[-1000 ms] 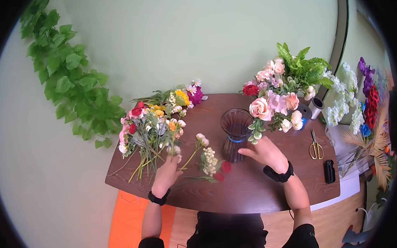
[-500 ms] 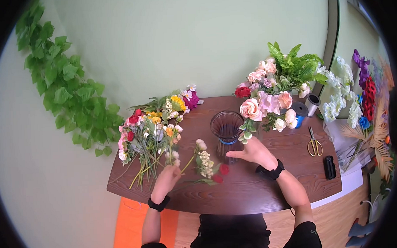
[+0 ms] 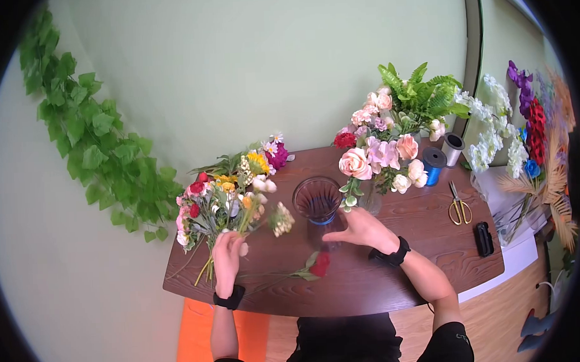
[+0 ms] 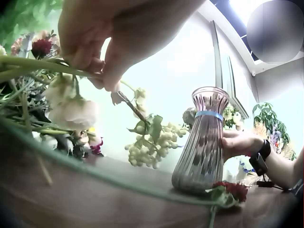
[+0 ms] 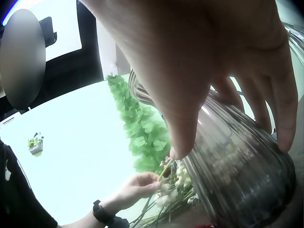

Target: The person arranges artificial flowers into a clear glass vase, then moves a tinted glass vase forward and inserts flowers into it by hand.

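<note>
Between its thumb and fingers my left hand [image 3: 225, 258] pinches flower stems near the left pile; a sprig of cream berries [image 3: 281, 221] rises from them. In the left wrist view the berries [image 4: 154, 142] hang beyond the fingertips, and a white bloom [image 4: 75, 113] is below the hand. My right hand [image 3: 367, 230] curves round the side of a ribbed glass vase [image 3: 317, 204] with a blue band, thumb on the near side. The vase stands upright. A red flower [image 3: 320, 264] lies on the table in front of it.
Mixed flowers [image 3: 204, 206] lie heaped at the left. Behind the right hand stands a pink arrangement [image 3: 381, 153]. Ribbon spools [image 3: 434, 166], scissors [image 3: 458, 208] and a black object [image 3: 484, 239] are on the right side of the table [image 3: 396, 292].
My left hand has lifted stems with the berry sprig off the table and moved them up beside the pile. The right hand remains at the vase. The head view has shifted slightly.
</note>
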The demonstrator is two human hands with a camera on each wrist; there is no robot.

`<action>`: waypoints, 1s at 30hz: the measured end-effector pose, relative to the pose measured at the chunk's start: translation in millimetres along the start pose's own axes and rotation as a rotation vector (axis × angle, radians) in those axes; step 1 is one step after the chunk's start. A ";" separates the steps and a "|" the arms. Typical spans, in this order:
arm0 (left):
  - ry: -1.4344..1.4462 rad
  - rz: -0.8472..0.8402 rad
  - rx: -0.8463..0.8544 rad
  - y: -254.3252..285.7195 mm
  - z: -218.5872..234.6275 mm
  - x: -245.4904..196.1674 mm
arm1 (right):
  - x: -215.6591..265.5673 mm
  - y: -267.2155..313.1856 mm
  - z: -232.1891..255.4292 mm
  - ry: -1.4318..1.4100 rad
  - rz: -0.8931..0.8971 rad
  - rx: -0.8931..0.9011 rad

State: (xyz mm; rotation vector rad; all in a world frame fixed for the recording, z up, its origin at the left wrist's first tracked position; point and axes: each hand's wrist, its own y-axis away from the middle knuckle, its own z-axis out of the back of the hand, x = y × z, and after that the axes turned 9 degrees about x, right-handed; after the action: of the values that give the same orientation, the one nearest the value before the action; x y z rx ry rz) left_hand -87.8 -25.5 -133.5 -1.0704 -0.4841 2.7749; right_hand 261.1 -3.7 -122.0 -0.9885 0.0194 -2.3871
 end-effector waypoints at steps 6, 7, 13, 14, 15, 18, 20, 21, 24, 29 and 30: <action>0.399 0.048 0.037 -18.8 3.3 6.8 | -3.7 1.6 -1.3 -0.033 0.047 -0.040; 0.601 0.072 0.072 -21.3 4.8 0.6 | -3.5 1.6 -1.3 -0.043 0.056 -0.046; 1.044 0.190 0.192 -34.5 6.5 -21.4 | -10.7 -0.3 -5.2 -0.019 -0.006 0.000; 1.128 0.167 0.206 -38.6 4.7 -22.4 | -11.2 0.2 -4.5 -0.018 -0.007 -0.004; 1.129 0.164 0.209 -43.1 6.0 -30.9 | -8.6 0.5 -3.3 -0.021 -0.014 0.004; 1.203 0.016 0.116 -61.2 20.7 -76.7 | -7.2 0.0 -2.8 -0.027 -0.005 0.007; 1.207 -0.049 0.108 -75.1 24.1 -103.9 | -8.8 -0.5 -4.1 -0.027 0.012 -0.001; 1.208 -0.113 0.103 -80.7 23.1 -115.6 | -9.8 -0.4 -5.2 -0.039 0.001 0.006; 1.245 -0.210 0.212 -92.5 12.0 -145.2 | -10.9 -0.9 -6.7 -0.046 0.004 0.002; 1.228 -0.228 0.325 -98.4 -15.8 -158.5 | -5.0 1.3 0.7 -0.040 -0.068 0.055; 1.123 -0.253 0.365 -97.2 -25.9 -156.4 | -9.1 -0.3 -3.0 -0.032 -0.065 0.068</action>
State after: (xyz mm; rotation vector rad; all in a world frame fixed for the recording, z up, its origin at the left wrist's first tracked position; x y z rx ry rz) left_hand 45.8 36.1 -19.8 -1.9751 0.0455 1.5579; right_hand 264.2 0.5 -130.1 -1.0090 -0.1069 -2.4137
